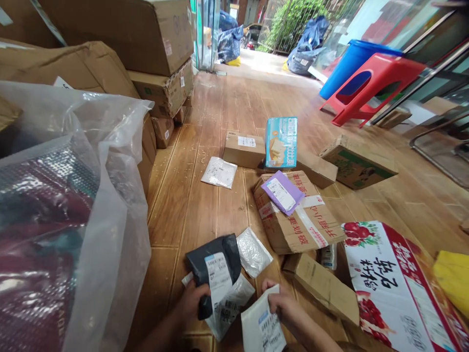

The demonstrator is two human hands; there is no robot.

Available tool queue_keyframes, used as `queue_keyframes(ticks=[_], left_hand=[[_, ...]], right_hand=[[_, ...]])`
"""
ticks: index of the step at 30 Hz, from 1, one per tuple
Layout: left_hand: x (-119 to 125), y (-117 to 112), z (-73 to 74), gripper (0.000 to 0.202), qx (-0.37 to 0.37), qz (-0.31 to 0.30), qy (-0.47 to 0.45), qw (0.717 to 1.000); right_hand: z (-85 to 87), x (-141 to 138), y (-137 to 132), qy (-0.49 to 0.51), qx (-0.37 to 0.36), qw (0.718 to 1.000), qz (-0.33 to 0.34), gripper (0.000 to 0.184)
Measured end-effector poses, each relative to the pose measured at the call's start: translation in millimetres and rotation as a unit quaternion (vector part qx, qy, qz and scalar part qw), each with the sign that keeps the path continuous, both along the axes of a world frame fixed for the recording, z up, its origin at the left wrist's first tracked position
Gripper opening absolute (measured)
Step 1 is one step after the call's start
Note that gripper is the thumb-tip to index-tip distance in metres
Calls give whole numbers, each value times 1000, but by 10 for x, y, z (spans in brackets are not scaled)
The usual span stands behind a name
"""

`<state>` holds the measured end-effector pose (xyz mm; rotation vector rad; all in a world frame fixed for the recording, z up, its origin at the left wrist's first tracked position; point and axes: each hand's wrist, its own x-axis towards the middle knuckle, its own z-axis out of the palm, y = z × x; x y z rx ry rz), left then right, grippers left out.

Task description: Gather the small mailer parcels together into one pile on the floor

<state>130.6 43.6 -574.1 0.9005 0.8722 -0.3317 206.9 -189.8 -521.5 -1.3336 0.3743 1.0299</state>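
My left hand (pixel 193 300) is closed on the lower left edge of a dark poly mailer (pixel 217 254) with a white shipping label. Behind and below that mailer shows a silvery-white mailer (pixel 234 298); whether my fingers hold it too, I cannot tell. Between the fingers and thumb of my right hand (pixel 277 296) is the top edge of a white mailer (pixel 264 322) bearing a printed label. Just beyond both hands, a silvery mailer (pixel 253 252) lies on the wooden floor. Farther off, a white mailer (pixel 220 172) rests flat.
A purple mailer (pixel 283 191) lies on a taped carton (pixel 311 230), near a blue box (pixel 281 142). At right are a pomegranate carton (pixel 388 283) and a red stool (pixel 381 80). Stacked cartons (pixel 120 34) and a clear plastic bag (pixel 124 195) line the left.
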Motion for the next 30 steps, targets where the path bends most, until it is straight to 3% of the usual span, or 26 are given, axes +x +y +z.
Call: queue_keyframes(ticks=[3,5,8,11,14,15,16,19,21,22,26,30], left_hand=[[-156,16,-57,33,242,-30,-90,966],[-222,96,21,23,295,-90,-178,934],[-292,124,168,7,236,-198,-284,908],[-361,35,230,18,185,-259,-311,896],[-403,-36,242,21,148,-314,-319,882],[-403,-44,253,17,135,-312,-315,886],[-397,-45,272,24,107,-301,-308,896],[-351,-20,348,81,-95,-227,-275,930],[-317,4,369,85,-234,-175,-225,930],[-303,13,358,77,-260,-148,-186,936],[-284,2,193,53,-177,-48,-27,983],[-297,-44,77,59,-169,16,18,985]], right_hand=[[-198,-171,131,2,-40,998,50,36],[-349,-281,179,-8,-71,994,84,50],[-559,-366,187,-29,-51,996,63,65],[-652,-350,168,-38,12,999,26,57],[-613,-279,182,-52,24,998,22,47],[-586,-254,195,-57,33,998,15,48],[-559,-229,209,-61,44,997,5,50],[-500,-181,235,-65,62,996,-24,60],[-483,-176,231,-43,58,997,-37,62],[-480,-180,226,-26,55,997,-39,61],[-466,-211,225,-16,79,996,-35,62],[-435,-237,241,-69,120,990,-32,68]])
